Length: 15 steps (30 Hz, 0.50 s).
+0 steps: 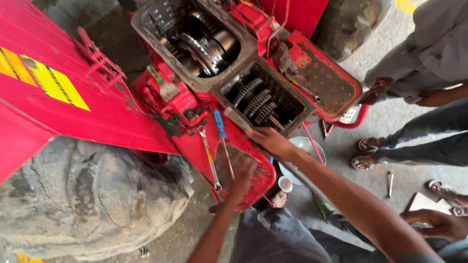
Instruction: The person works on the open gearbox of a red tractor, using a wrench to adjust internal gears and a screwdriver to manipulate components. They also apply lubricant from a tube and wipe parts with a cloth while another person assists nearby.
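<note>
— Where were the hands?
— The left hand (pixel 242 171) lay flat, fingers loose, on the red footplate (pixel 253 180), just beside the screwdriver (pixel 222 138) and spanner (pixel 208 156). The right hand (pixel 269 140) rested open at the gearbox (pixel 265 100) rim, gripping nothing.

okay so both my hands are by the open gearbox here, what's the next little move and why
Probably slide your left hand over to the blue-handled screwdriver or the wrench. Both lie loose on the red footplate just beside it, while your right hand already rests at the rim of the open gear housing.
</note>
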Tool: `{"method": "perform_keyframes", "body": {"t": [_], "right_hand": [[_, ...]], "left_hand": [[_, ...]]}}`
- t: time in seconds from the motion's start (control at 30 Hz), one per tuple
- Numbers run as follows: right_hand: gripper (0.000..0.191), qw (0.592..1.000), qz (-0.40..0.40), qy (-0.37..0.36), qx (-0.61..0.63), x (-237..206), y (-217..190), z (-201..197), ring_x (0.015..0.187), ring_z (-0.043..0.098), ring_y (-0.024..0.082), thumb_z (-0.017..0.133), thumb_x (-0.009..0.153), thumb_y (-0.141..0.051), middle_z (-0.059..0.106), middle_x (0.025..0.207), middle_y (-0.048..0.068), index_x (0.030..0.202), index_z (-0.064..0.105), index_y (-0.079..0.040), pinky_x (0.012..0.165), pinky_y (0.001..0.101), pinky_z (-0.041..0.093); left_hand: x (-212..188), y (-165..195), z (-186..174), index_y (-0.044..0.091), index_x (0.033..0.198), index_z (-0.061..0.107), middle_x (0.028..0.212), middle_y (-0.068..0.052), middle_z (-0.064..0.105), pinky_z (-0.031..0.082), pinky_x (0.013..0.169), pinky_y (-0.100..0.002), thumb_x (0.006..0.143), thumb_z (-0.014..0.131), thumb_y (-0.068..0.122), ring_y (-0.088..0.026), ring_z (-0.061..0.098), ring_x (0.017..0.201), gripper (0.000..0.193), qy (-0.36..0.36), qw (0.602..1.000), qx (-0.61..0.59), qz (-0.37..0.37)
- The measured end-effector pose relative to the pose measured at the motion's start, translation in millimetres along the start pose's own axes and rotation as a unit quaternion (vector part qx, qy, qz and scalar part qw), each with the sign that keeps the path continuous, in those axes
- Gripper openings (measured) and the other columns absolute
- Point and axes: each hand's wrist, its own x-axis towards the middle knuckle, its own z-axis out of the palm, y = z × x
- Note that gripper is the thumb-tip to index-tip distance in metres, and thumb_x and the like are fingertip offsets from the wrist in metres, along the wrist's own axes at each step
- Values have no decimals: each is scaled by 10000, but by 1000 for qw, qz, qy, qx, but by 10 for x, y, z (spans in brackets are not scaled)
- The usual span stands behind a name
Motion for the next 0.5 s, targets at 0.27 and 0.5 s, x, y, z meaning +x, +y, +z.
{"method": "perform_keyframes", "body": {"t": [0.27, 0.5], "right_hand": [[479, 988, -54, 125, -68, 1153, -388, 855, 569, 624, 189, 549, 1003, -522, 676, 693, 114, 1115, 668, -71, 548, 373, 493], [431, 905, -64, 166, -386, 956, 293, 933, 888, 698, 414, 637, 933, -462, 730, 910, 205, 1171, 640, -103, 758, 551, 540]], "left_hand": [[202, 195, -233, 21, 1330, 481, 985, -100, 710, 687, 647, -425, 1040, 584, 312, -231, 760, 849, 423, -110, 567, -677, -457], [40, -213, -41, 72, 1299, 527, 1094, -95, 626, 663, 573, -408, 1012, 605, 255, -210, 747, 842, 350, -117, 625, -619, -461]]}}
